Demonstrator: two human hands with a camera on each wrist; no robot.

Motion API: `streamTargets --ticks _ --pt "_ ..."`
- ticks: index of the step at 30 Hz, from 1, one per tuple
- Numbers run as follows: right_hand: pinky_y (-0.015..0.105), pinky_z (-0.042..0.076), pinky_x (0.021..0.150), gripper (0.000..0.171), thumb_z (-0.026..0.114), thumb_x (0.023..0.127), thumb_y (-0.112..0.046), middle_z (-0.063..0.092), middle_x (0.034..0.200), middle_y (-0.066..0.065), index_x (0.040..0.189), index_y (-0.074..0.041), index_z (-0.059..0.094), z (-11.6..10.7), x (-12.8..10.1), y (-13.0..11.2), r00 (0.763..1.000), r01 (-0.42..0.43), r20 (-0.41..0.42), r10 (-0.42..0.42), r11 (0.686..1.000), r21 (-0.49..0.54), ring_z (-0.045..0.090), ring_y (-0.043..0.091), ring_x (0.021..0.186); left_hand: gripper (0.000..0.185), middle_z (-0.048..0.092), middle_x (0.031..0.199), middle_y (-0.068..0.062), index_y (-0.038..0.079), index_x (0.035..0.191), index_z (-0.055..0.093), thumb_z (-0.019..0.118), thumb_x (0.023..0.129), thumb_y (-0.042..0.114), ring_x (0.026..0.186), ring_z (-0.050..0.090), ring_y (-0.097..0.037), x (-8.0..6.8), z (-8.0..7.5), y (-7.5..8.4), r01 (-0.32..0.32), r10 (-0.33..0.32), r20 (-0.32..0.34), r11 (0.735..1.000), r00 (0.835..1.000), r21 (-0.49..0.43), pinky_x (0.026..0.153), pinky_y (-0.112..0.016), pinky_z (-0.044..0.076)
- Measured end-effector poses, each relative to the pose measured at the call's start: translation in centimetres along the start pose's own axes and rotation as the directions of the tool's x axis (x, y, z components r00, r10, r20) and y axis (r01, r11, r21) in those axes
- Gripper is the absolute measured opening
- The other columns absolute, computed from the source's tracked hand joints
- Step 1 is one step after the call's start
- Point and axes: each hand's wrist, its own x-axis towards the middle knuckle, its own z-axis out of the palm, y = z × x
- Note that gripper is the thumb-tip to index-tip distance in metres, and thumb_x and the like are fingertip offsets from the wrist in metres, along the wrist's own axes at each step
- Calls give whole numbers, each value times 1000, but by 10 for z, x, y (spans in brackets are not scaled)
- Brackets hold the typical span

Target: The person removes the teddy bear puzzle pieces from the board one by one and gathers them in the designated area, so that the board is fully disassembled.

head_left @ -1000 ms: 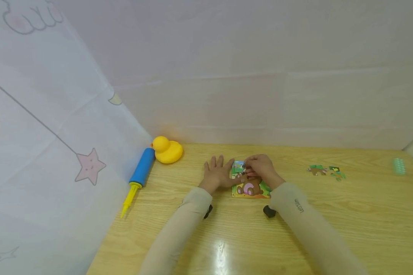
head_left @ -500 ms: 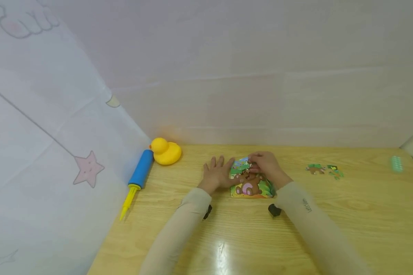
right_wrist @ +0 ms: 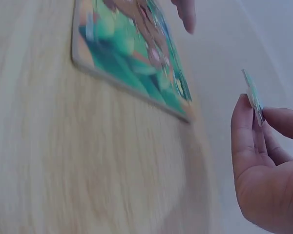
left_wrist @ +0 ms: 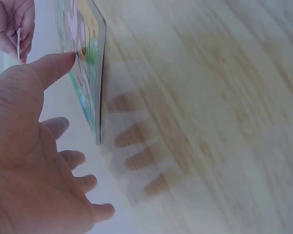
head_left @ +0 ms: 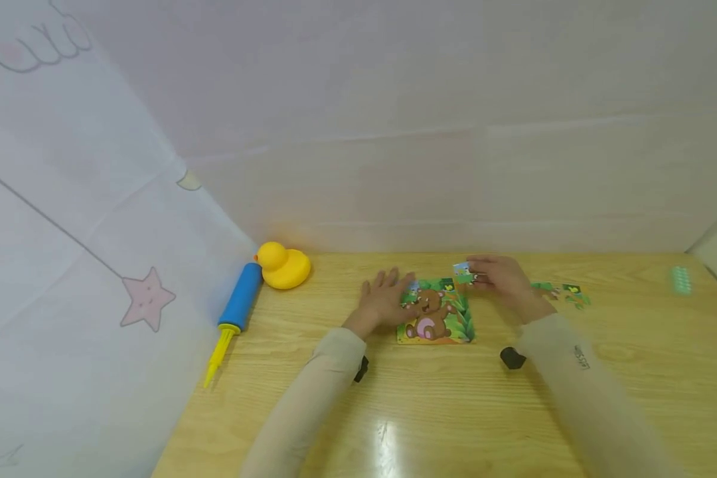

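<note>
A square bear puzzle board lies flat on the wooden table. My left hand rests flat beside its left edge, fingers spread, the thumb touching the board. My right hand hovers off the board's upper right corner and pinches one puzzle piece between thumb and fingers; the piece shows edge-on in the right wrist view, clear of the board.
A yellow rubber duck and a blue and yellow hand pump lie at the left by a pale curtain. Several loose puzzle pieces lie right of my right hand. A small green object sits far right.
My right hand has lifted a piece off the board's top and carried it to the right, uncovering the bear picture. The left hand has stayed by the board's left edge.
</note>
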Motion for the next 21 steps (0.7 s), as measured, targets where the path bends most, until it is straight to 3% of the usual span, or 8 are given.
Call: streamTargets --ticks 9,16,21 --pt "22 58 89 56 56 106 -18 67 103 -13 153 5 36 -56 -19 3 999 -42 -10 42 999 17 67 4 89 80 13 172 -7 31 163 20 52 98 64 159 11 -35 4 8 8 -170 170 10 983 985 62 125 -64 14" --pt "22 58 91 56 49 108 -19 62 110 -8 155 7 30 -74 -27 5 999 -53 -10 52 993 -101 66 4 90 80 12 172 -6 31 163 21 50 97 67 159 10 -34 6 9 13 -191 190 21 980 982 62 126 -63 12" --pt "22 59 87 52 47 109 -18 59 118 1 152 8 35 -76 -28 10 998 -61 -21 58 970 -235 65 2 89 77 11 172 -8 31 163 23 50 99 64 159 8 -35 7 10 18 -208 206 44 977 978 56 125 -64 11"
